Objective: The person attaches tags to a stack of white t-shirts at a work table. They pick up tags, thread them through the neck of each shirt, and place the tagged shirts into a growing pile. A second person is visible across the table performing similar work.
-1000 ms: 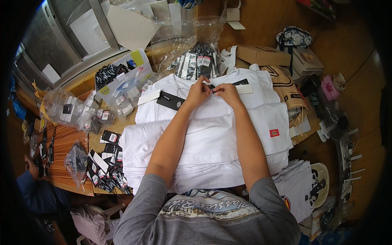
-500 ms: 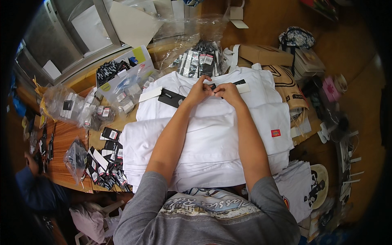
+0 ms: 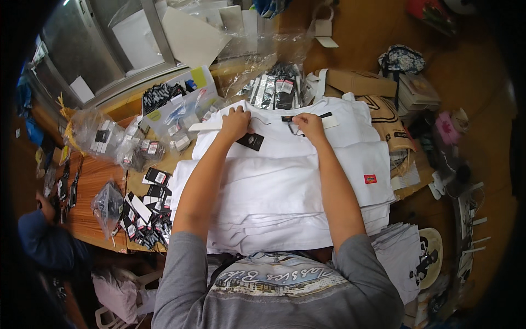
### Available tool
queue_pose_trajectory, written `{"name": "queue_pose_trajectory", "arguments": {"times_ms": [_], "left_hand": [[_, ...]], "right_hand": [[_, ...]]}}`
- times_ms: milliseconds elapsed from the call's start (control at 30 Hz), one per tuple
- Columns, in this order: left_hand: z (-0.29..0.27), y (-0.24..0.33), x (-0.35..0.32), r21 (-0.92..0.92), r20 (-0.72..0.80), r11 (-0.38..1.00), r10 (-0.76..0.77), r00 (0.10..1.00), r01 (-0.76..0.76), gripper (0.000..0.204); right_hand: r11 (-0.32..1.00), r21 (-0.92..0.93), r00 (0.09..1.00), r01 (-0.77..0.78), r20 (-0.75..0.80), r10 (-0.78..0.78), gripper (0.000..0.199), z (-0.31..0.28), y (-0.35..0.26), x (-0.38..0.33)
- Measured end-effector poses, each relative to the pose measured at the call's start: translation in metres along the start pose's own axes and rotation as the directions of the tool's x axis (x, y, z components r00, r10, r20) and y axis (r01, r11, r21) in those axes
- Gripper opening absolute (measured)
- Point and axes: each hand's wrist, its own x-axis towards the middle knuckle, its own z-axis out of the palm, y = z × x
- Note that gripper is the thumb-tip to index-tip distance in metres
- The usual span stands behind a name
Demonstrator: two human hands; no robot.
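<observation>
A stack of folded white T-shirts [image 3: 263,186] lies in front of me, with a small red label on the right side of the top layer. My left hand [image 3: 236,125] is closed at the left of the collar, over a black hang tag [image 3: 250,141] that sticks out beneath the fingers. From the other side of that hand a white card [image 3: 205,126] juts out. At the right of the collar my right hand [image 3: 310,127] pinches a thin dark tag string [image 3: 295,129]. A black-and-white tag [image 3: 330,120] lies beside its knuckles. Near its fingertips shows the dark neck label [image 3: 286,118].
Behind the shirts sits a plastic bag of hang tags [image 3: 276,88]. A white box [image 3: 178,93] of black tags, bagged tags [image 3: 104,140] and a loose tag pile [image 3: 148,214] stand left. A cardboard box [image 3: 361,83] is behind right. A co-worker's navy sleeve [image 3: 49,238] shows at left.
My hands were together at the collar; now they are apart. The left hand has moved left onto the black hang tag, the right slightly right. The view has shifted a little.
</observation>
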Motion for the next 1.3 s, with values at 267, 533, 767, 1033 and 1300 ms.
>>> {"name": "queue_pose_trajectory", "arguments": {"times_ms": [267,533,767,1033,1300], "left_hand": [[-0.023,-0.085,-0.006,-0.997,-0.024,0.074,-0.555,0.832,0.02,0.009],[-0.09,-0.155,-0.059,-0.965,-0.24,0.262,-0.851,0.467,-0.018,0.008],[-0.061,-0.145,-0.061,-0.802,-0.393,0.588,-0.649,0.651,0.102,0.018],[-0.074,-0.141,-0.062,-0.831,-0.438,0.553,-0.588,0.68,-0.058,0.014],[-0.147,-0.008,-0.036,-0.967,-0.206,0.222,-0.385,0.9,-0.127,0.014]], "right_hand": [[0.964,-0.128,0.643,-0.232,-0.764,0.053,0.016,-0.135,0.0,0.032],[0.647,-0.47,0.698,-0.6,-0.703,0.136,0.015,-0.14,-0.007,0.014],[0.788,-0.544,0.75,-0.289,-0.64,-0.166,0.016,-0.136,-0.026,0.02],[0.912,0.396,0.841,0.107,0.453,-0.295,0.02,-0.248,-0.074,-0.107],[1.0,-0.021,0.832,0.017,0.555,-0.002,0.02,-0.223,-0.105,-0.142]]}}
